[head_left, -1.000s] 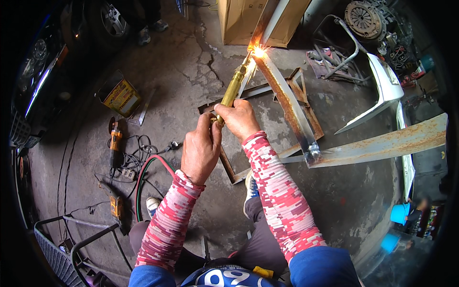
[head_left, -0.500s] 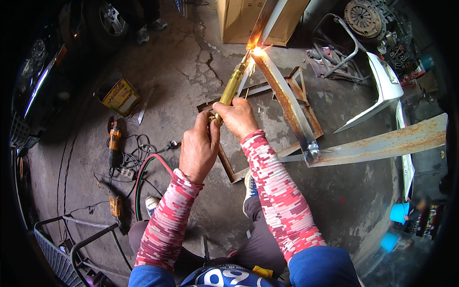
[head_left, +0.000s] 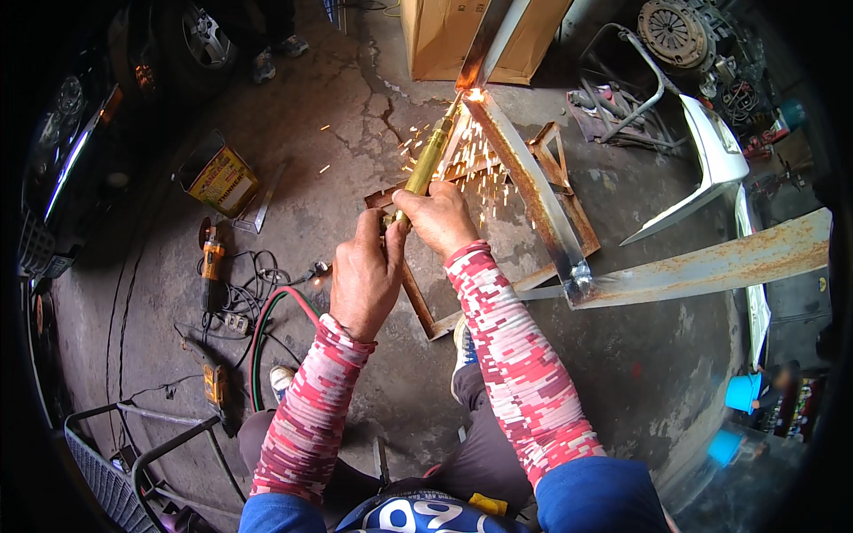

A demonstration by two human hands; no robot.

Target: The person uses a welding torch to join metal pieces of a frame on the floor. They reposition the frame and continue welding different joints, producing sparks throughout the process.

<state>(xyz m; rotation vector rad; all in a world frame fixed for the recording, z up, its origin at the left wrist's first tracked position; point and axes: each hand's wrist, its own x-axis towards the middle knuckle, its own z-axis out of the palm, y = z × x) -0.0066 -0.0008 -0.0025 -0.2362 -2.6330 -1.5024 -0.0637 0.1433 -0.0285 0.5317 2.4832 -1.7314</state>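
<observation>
The right hand [head_left: 441, 218] is grasping the barrel of a brass torch [head_left: 429, 162], its grip clenched, while the left hand [head_left: 364, 282] is gripping the rear end. The torch is slanting up and away, its tip pointing at a glowing spot [head_left: 473, 93] at the upper end of a rusty metal bar [head_left: 521, 169]. Sparks [head_left: 480, 164] are scattering over the angled frame [head_left: 417, 300] lying on the floor [head_left: 622, 373]. Red and green hoses [head_left: 259, 333] are curving beside the left sleeve [head_left: 311, 409].

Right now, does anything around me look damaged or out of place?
Yes. A jagged crack splits the floor left of the torch, and the diagonal strip is rusty. Left of your left hand, cords lie tangled beside a grinder. The box also seems oddly close to the glowing joint.
</observation>
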